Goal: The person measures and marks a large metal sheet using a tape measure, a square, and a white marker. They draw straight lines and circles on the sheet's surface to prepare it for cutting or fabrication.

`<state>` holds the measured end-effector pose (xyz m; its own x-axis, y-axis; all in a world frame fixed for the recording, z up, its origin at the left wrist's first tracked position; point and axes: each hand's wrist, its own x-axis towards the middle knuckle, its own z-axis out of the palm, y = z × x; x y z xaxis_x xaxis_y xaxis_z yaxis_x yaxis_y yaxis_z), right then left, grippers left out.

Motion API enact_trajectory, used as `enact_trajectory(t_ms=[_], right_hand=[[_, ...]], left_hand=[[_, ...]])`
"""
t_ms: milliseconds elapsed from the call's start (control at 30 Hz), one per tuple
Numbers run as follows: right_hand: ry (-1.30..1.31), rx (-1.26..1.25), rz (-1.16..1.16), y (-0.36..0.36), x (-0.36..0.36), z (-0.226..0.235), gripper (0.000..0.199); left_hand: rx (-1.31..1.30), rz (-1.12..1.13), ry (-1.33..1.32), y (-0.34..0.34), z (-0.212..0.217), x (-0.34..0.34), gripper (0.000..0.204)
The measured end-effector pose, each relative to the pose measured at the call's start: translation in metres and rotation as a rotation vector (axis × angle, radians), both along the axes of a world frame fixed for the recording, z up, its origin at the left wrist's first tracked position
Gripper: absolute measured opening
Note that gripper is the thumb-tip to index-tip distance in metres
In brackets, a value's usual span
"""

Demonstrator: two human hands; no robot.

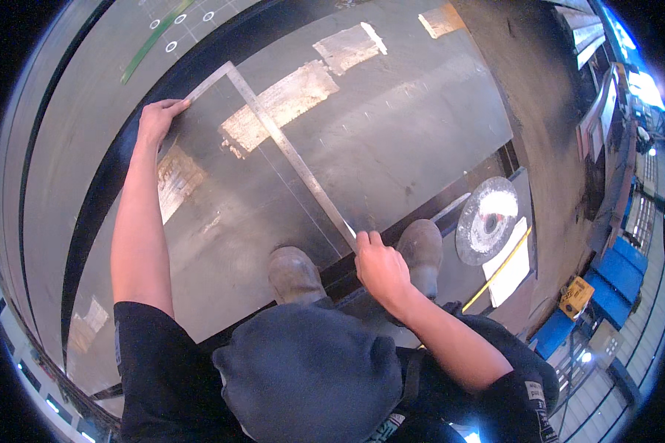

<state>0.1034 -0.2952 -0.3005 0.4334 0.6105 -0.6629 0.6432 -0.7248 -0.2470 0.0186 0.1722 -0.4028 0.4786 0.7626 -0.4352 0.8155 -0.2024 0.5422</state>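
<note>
Head view: an L-shaped metal square (290, 153) is lying across a dark metal plate (406, 111), its corner pointing away from the person and its long arm running down toward the boots. The left hand (157, 118) is pinching the free end of the short arm between thumb and fingers. The right hand (383, 272) is resting at the near end of the long arm, its fingers curling together; a pale sliver is showing beside them, and I cannot tell what they are gripping. A faint straight line is running beside the long arm, which is crossing a tan peeling patch (303, 88). Left boot (294, 273) and right boot (421, 251) are flanking the near end. To the right, a round grey disc (471, 235) is overlapping a white sheet (513, 276), with a yellow strip (497, 269) lying across the sheet.
</note>
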Motion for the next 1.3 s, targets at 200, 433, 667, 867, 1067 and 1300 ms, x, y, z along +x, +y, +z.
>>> enact_trajectory(t_ms=[200,433,667,867,1067,1300], right_hand=[[-0.011,-0.244,0.064,-0.060,-0.015,-0.005,0.018],[-0.059,-0.016,-0.105,-0.041,0.021,0.006,0.019],[-0.013,0.194,-0.313,0.000,0.043,-0.034,0.029],[-0.022,0.178,-0.313,0.000,0.045,-0.053,0.035],[-0.005,0.196,-0.311,-0.009,0.043,-0.062,0.034],[0.002,0.233,-0.326,-0.008,0.041,-0.062,0.031]], left_hand=[[-0.008,-0.011,-0.014,0.003,-0.007,0.002,0.040],[-0.104,0.048,-0.077,-0.009,0.007,0.008,0.041],[-0.070,-0.024,-0.068,-0.008,0.000,0.035,0.043],[-0.090,0.012,-0.035,-0.019,0.010,0.053,0.042],[-0.162,-0.009,0.031,-0.017,0.015,0.059,0.042],[-0.311,-0.059,0.032,0.019,-0.002,0.044,0.041]])
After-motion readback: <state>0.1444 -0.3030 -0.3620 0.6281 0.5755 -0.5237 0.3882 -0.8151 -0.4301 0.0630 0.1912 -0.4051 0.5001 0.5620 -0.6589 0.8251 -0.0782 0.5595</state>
